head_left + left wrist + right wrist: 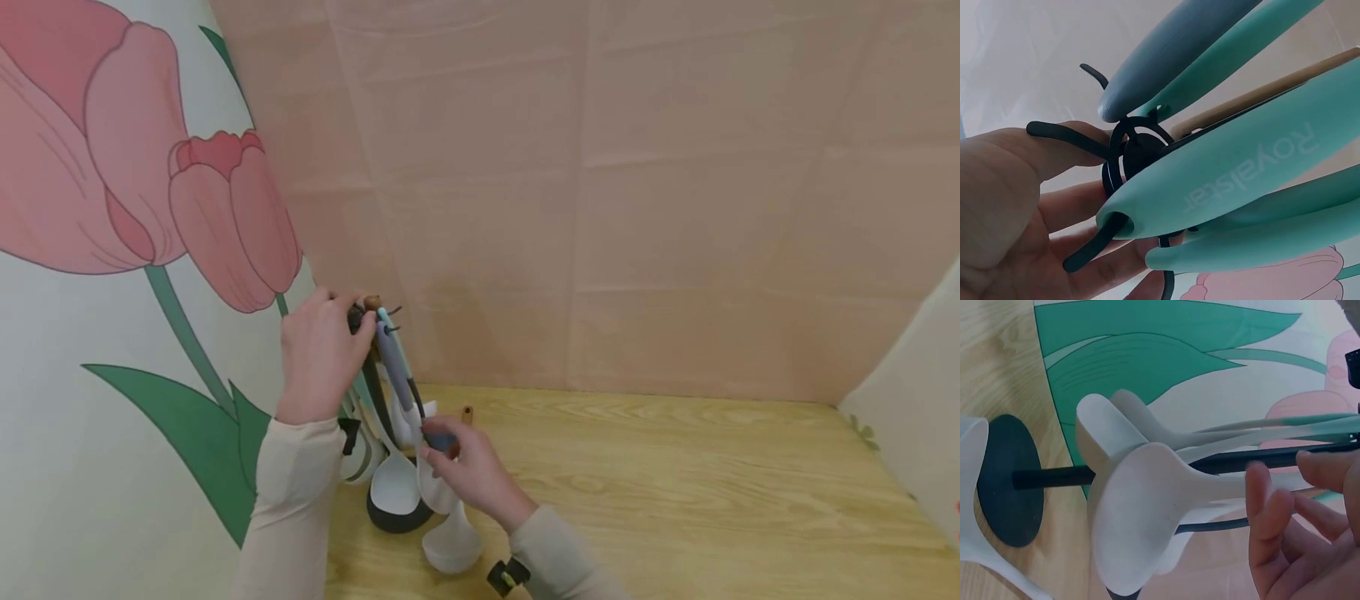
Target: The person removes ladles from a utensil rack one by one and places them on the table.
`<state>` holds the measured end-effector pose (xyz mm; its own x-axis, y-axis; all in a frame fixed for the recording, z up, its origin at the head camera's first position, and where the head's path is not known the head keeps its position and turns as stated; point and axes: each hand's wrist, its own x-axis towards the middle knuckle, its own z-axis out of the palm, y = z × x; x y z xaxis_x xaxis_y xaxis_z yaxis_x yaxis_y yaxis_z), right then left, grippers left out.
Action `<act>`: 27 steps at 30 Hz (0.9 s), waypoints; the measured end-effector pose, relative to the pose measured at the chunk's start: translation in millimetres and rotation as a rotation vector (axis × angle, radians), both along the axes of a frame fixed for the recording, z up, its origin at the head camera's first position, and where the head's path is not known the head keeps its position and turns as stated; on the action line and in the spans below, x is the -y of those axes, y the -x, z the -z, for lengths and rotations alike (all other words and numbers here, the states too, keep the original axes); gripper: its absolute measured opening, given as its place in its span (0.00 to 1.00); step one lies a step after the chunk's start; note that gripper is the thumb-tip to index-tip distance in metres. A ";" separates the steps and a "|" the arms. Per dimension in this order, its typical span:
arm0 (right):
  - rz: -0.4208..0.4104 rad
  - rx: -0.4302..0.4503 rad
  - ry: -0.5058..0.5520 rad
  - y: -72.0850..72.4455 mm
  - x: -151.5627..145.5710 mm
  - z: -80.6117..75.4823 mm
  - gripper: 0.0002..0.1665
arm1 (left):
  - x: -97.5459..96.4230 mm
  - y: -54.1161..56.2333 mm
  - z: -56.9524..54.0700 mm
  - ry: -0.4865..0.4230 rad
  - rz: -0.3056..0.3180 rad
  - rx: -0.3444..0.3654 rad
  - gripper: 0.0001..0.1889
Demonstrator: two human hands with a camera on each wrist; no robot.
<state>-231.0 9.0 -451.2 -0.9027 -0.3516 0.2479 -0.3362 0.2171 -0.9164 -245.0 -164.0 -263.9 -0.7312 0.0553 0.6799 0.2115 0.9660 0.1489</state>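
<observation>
Several utensils (395, 487) hang below the left hand (322, 354) (gripping their rack (1142, 151))

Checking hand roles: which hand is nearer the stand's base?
Right. The right hand is beside the hanging utensils, partway up from the base; the left hand is higher, holding the stand's top.
</observation>
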 end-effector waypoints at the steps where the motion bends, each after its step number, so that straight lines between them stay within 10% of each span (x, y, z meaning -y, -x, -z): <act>1: -0.015 0.010 0.004 0.1 0.6 0.2 0.24 | 0.1 0.1 -0.2 0.003 0.002 0.003 0.15; 27: -0.012 -0.008 0.085 -1.1 12.4 5.1 0.15 | 2.2 0.1 -1.5 0.004 0.006 0.020 0.15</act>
<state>-229.8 -3.4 -456.3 -0.8963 -0.3399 0.2847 -0.3458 0.1340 -0.9287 -245.1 -166.2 -262.3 -0.7442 0.0627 0.6650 0.2144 0.9653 0.1490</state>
